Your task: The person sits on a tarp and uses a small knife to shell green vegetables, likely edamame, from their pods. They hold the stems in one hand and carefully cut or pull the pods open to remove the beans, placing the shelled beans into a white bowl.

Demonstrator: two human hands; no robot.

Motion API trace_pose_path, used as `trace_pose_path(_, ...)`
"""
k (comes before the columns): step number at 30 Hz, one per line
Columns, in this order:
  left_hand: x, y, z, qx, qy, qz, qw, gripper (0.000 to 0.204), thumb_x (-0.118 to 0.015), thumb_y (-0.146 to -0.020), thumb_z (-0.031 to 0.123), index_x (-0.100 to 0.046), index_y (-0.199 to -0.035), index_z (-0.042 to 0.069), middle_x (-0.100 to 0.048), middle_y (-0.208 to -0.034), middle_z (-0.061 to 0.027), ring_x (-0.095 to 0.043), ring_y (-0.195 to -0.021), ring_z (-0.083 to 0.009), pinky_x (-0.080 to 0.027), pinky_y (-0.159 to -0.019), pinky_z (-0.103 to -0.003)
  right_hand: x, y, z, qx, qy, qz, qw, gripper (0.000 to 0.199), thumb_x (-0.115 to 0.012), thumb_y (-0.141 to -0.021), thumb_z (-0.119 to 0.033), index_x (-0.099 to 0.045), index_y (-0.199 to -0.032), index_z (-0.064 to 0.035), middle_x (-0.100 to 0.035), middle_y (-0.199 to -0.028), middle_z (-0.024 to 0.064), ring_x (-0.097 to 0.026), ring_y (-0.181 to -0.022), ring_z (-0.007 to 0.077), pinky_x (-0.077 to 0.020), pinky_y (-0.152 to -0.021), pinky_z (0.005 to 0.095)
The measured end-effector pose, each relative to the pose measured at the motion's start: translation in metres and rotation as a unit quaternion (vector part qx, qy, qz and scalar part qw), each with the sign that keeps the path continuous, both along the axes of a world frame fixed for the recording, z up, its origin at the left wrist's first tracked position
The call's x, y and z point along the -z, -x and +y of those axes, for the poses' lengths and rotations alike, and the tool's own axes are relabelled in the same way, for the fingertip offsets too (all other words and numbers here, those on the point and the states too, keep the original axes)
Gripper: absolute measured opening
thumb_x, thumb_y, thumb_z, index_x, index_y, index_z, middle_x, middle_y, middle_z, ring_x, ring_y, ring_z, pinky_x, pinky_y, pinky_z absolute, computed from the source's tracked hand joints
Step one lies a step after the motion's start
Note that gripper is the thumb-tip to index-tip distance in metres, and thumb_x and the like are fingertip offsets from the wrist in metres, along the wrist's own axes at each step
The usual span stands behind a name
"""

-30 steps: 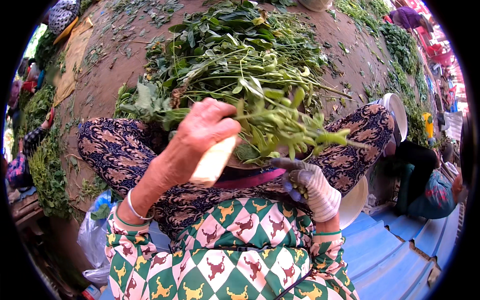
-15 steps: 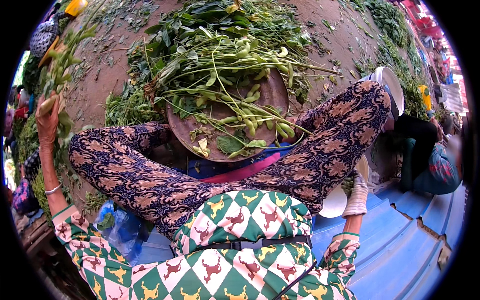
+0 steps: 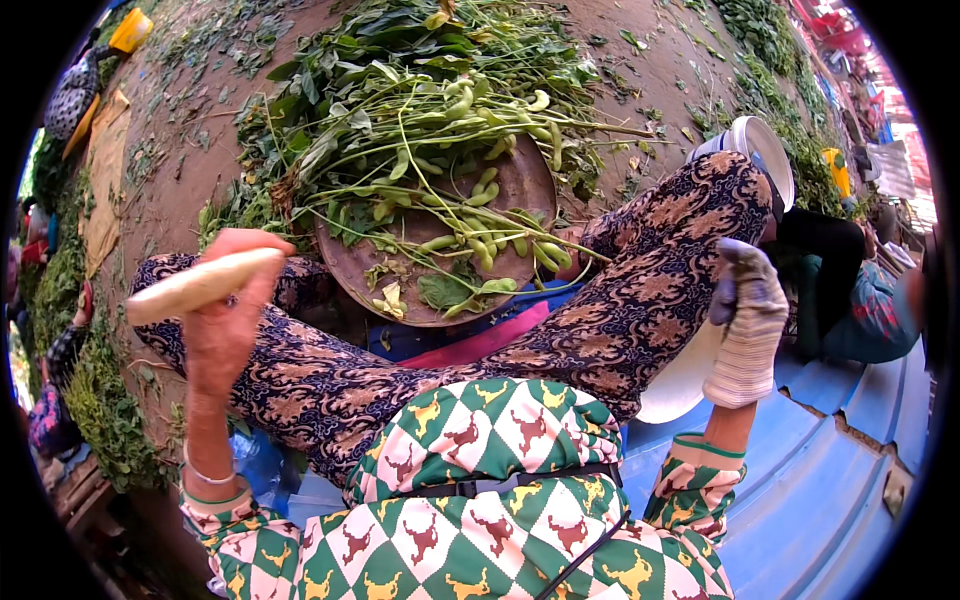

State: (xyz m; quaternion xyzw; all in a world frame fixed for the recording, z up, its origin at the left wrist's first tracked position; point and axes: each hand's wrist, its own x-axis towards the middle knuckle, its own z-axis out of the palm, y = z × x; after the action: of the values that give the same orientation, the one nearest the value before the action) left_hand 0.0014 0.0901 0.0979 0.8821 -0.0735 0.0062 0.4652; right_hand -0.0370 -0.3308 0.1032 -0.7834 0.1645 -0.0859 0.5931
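My bare left hand (image 3: 222, 325), a bangle at its wrist, is raised over my left thigh. Its fingers are closed on a pale, smooth stick-like piece (image 3: 200, 287), blurred by motion. My right hand (image 3: 745, 320) wears a striped, stained knit glove. It is held curled above my right knee's outer side, with nothing visible in it. Between my legs sits a round brown metal tray (image 3: 345, 285), its rim tilted toward me. Bean stalks with plump green pods (image 3: 485, 225) lie across it, with loose leaves.
Beyond the tray a heap of leafy bean plants (image 3: 340, 110) covers the ground. A white bucket (image 3: 772, 165) stands past my right knee, and a pale round container (image 3: 685, 380) sits under my right hand. Another person (image 3: 870, 320) sits at far right. Blue corrugated sheeting (image 3: 740, 480) lies beneath me.
My left hand has swung inward from the far left, and the leafy stalk it had is gone from it. My right hand has lifted up from the pale container.
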Motion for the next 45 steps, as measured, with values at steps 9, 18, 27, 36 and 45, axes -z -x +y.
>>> trace_pose_path(9,0.074,0.012,-0.116,0.006,0.302,0.227,0.926,0.009,-0.063,-0.086,0.010,-0.060,-0.091,0.004,-0.056,-0.082,0.0027,-0.050,-0.073,-0.0047,-0.042,-0.063,-0.020,0.053,-0.026,0.088,-0.169,0.366,0.268,0.875,0.020,-0.060,-0.087,-0.022,-0.065,-0.095,-0.0047,-0.063,-0.071,0.0150,-0.061,-0.061,0.0233,-0.0481,-0.060,0.0345)
trace_pose_path(18,0.070,0.010,-0.138,-0.044,0.241,0.208,0.947,0.013,-0.061,-0.088,0.013,-0.061,-0.097,0.004,-0.060,-0.083,-0.0008,-0.054,-0.069,-0.0063,-0.043,-0.060,-0.018,0.079,-0.027,0.087,-0.262,0.312,0.188,0.894,0.018,-0.055,-0.088,-0.020,-0.064,-0.087,-0.0048,-0.061,-0.075,0.0204,-0.058,-0.069,0.0377,-0.0472,-0.062,0.0427)
trace_pose_path(27,0.032,0.000,-0.137,-0.076,0.316,0.290,0.900,0.011,-0.061,-0.087,0.007,-0.060,-0.095,0.001,-0.061,-0.086,-0.0023,-0.058,-0.078,-0.0080,-0.046,-0.070,-0.020,0.053,-0.042,0.080,-0.176,-0.207,0.313,0.910,0.032,-0.048,-0.093,-0.032,-0.063,-0.086,-0.0047,-0.053,-0.063,-0.0043,-0.044,-0.052,0.0027,-0.0356,-0.045,0.0185)
trace_pose_path(36,-0.034,-0.060,-0.113,0.096,0.345,0.079,0.930,0.028,-0.055,-0.087,0.027,-0.051,-0.095,0.000,-0.054,-0.082,-0.0127,-0.058,-0.082,-0.0286,-0.046,-0.073,-0.038,0.005,-0.080,0.089,-0.199,-0.179,0.213,0.940,0.035,-0.051,-0.093,-0.036,-0.066,-0.094,-0.0057,-0.047,-0.054,-0.0040,-0.038,-0.045,0.0024,-0.0272,-0.040,0.0192)
trace_pose_path(45,0.012,-0.072,-0.094,0.035,0.093,0.167,0.981,0.009,-0.064,-0.083,0.003,-0.060,-0.090,0.001,-0.059,-0.082,0.0015,-0.051,-0.069,-0.0065,-0.043,-0.059,-0.021,0.042,-0.088,0.088,-0.190,0.043,0.118,0.974,0.015,-0.056,-0.091,-0.013,-0.066,-0.089,-0.0015,-0.056,-0.063,-0.0043,-0.042,-0.053,-0.0003,-0.0336,-0.044,0.0170)
